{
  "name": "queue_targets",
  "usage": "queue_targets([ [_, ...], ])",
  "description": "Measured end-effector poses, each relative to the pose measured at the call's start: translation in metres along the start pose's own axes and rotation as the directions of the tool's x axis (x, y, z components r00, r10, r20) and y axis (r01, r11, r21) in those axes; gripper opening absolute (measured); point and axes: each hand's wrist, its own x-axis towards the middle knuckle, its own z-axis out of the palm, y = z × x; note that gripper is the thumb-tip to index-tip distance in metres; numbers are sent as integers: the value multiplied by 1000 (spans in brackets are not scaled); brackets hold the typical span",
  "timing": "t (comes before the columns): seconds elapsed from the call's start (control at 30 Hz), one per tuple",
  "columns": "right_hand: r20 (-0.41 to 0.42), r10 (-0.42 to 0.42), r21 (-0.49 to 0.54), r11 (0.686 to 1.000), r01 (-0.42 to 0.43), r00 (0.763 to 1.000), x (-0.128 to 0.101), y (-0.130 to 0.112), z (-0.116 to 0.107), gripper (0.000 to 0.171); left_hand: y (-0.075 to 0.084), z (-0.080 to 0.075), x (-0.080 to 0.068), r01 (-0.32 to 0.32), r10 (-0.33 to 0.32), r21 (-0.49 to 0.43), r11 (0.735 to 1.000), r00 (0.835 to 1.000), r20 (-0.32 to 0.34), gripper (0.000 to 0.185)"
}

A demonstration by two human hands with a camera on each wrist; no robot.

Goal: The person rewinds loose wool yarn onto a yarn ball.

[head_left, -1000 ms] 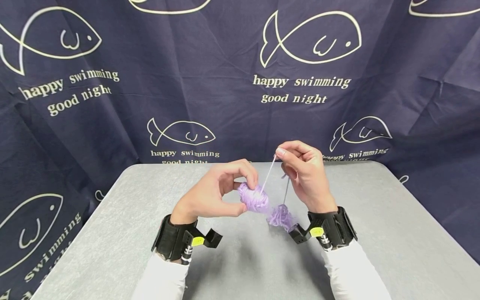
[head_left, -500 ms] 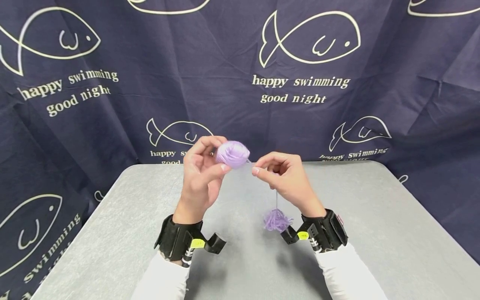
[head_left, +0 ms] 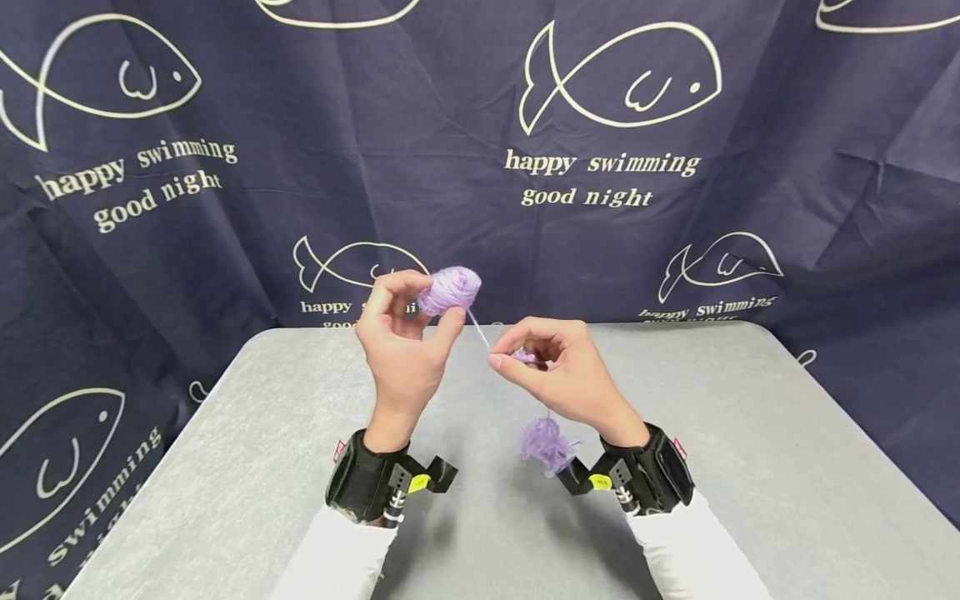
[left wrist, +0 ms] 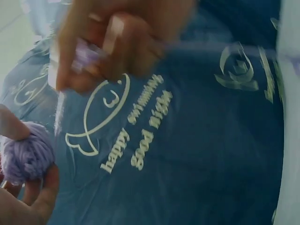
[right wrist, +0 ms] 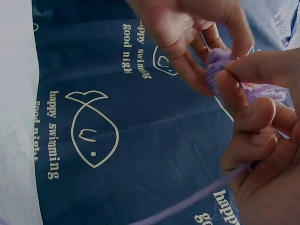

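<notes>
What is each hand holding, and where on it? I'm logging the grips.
The left hand grips the small ball of lilac yarn by its sides, between fingertips and thumb. The right hand pinches the thin yarn strand leading from the ball.

Your head cam looks forward-down over the table (head_left: 225,467); both wrist cams sit close, sharing the fish-print backdrop (head_left: 225,208).

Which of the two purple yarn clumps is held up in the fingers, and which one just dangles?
The wound yarn ball is pinched in the left hand, raised above the table. The loose fluffy clump dangles on a strand below the right hand.
</notes>
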Motion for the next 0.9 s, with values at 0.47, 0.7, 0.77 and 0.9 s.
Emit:
queue_targets([
  [0.47, -166, -68, 72, 994, 81, 984, 2, -5, -6, 5, -14, -11, -2, -247, -8, 551, 797, 908, 418, 31],
  [0.7, -316, 41, 353, 932, 78, 948, 5, -2, -18, 9, -8, -14, -2, -173, -269, 536, 826, 715, 645, 33],
  [0.77, -344, 75, 439, 894, 90, 936, 7, 0, -21, 18, -6, -16, -2, -123, -320, 506, 854, 642, 697, 33],
  [0.9, -367, 148, 554, 828, 88, 919, 9, 4, -28, 21, 1, -17, 0, 44, -352, 385, 922, 515, 782, 34],
])
